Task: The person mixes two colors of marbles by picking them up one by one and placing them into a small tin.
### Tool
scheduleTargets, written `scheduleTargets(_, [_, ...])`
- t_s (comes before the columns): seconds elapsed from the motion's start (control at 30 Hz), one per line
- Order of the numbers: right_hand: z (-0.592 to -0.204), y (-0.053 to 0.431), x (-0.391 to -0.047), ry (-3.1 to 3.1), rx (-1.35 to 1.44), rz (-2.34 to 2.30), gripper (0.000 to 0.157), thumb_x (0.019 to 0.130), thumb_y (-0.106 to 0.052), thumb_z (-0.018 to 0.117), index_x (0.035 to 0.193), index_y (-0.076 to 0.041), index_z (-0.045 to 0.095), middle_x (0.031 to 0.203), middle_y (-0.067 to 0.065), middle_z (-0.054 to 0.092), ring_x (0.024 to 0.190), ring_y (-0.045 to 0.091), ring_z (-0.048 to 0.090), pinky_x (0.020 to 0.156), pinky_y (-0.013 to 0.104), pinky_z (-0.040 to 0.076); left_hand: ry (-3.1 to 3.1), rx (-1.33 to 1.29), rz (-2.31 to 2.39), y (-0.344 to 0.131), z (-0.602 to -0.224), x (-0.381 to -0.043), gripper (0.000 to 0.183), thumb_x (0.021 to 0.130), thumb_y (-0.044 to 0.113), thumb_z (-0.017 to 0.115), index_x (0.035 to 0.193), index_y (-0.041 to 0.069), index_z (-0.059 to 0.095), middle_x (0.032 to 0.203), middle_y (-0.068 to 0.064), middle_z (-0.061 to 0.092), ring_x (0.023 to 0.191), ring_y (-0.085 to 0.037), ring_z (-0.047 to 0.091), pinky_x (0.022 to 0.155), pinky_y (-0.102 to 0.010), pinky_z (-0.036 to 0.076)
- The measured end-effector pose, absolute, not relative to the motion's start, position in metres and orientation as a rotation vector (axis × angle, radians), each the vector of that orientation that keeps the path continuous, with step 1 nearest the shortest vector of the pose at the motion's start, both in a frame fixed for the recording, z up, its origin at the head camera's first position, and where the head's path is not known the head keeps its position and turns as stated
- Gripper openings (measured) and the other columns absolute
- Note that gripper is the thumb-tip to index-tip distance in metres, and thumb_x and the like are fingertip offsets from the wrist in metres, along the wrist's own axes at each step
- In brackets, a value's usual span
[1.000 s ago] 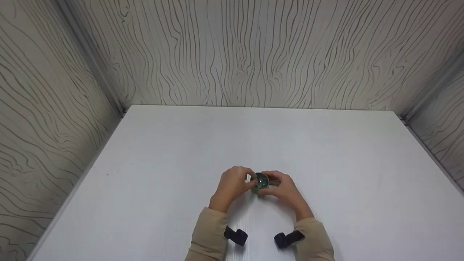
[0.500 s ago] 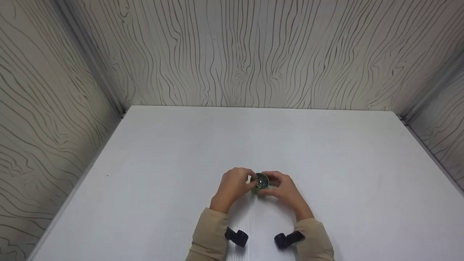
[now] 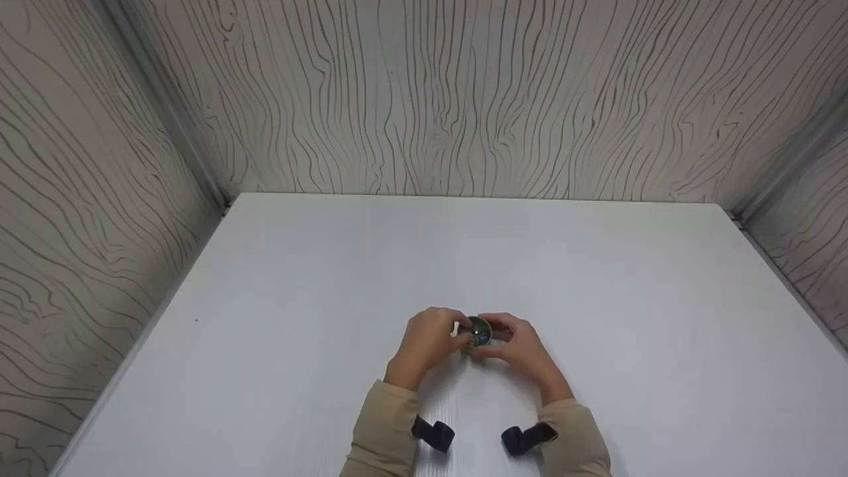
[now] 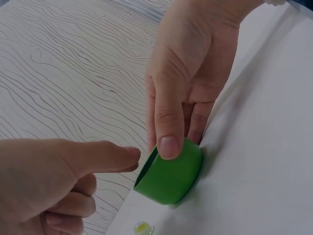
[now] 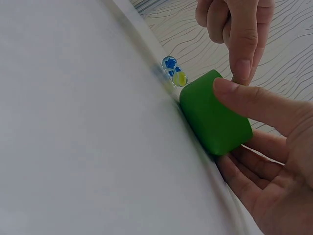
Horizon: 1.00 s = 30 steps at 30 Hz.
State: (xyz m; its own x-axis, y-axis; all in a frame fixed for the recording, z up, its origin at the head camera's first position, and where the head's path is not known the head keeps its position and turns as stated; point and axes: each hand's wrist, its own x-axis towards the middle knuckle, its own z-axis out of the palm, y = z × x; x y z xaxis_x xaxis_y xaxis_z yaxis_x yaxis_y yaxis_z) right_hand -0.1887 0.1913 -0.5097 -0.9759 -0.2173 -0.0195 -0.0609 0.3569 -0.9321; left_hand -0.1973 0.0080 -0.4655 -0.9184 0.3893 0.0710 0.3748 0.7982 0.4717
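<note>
A small green cup [image 3: 481, 332] stands on the white table with its mouth up. My right hand [image 3: 523, 344] grips it from the right, thumb on the near side and fingers round the far side. From the left, my left hand [image 3: 427, 341] holds its thumb and index fingertips together at the rim, its other fingers curled in the left wrist view. Whether anything lies between those tips is hidden. Clear glass marbles with blue [image 5: 169, 62] and yellow [image 5: 180, 79] inside rest beside the cup. The left wrist view shows one yellow marble [image 4: 142, 228]; the head view hides them.
The white table [image 3: 298, 285] spreads out on every side of the hands. Wood-grain panels rise behind it [image 3: 437, 99] and at its left [image 3: 79, 232]. Dark wrist cameras jut inward from both sleeves [image 3: 437, 435].
My left hand has edged very slightly toward me at the cup's rim. The right hand and the cup stay in place.
</note>
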Motion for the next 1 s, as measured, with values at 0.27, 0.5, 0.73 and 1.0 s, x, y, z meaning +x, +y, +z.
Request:
scheduleTargets(0.27, [-0.51,0.191,-0.189,2.481,-0.24,-1.68,0.065,0.075,-0.014,0.081,0.13,0.007,0.053,0.13,0.028,0.058,0.119,0.039,0.06,0.098,0.033,0.051,2.957,0.627,0.761,0.008,-0.464,-0.198,0.017,0.086,0.026,0.072,0.1,0.017,0.076,0.089,0.001,0.074,0.078,-0.011,0.062,0.067,-0.023,0.047])
scheduleTargets(0.5, [-0.51,0.191,-0.189,2.481,-0.247,-1.683,0.064,0.075,-0.013,0.081,0.129,0.007,0.053,0.13,0.028,0.058,0.119,0.04,0.061,0.098,0.033,0.05,2.967,0.643,0.773,0.007,-0.464,-0.198,0.016,0.086,0.025,0.072,0.099,0.016,0.076,0.089,0.0,0.075,0.078,-0.011,0.063,0.066,-0.023,0.047])
scheduleTargets(0.73, [-0.51,0.191,-0.189,2.48,-0.245,-1.683,0.064,0.075,-0.013,0.082,0.129,0.008,0.053,0.129,0.029,0.058,0.118,0.04,0.061,0.098,0.033,0.05,2.965,0.637,0.78,0.004,-0.462,-0.199,0.017,0.087,0.025,0.07,0.1,0.016,0.076,0.091,-0.001,0.075,0.08,-0.013,0.066,0.068,-0.024,0.049])
scheduleTargets(1.0, [-0.51,0.191,-0.189,2.497,-0.248,-1.657,0.067,0.074,-0.019,0.083,0.129,0.006,0.053,0.129,0.027,0.058,0.12,0.04,0.059,0.102,0.037,0.048,2.968,0.597,0.793,-0.003,-0.461,-0.201,0.019,0.089,0.027,0.067,0.102,0.016,0.075,0.086,-0.002,0.073,0.072,-0.01,0.06,0.063,-0.022,0.047])
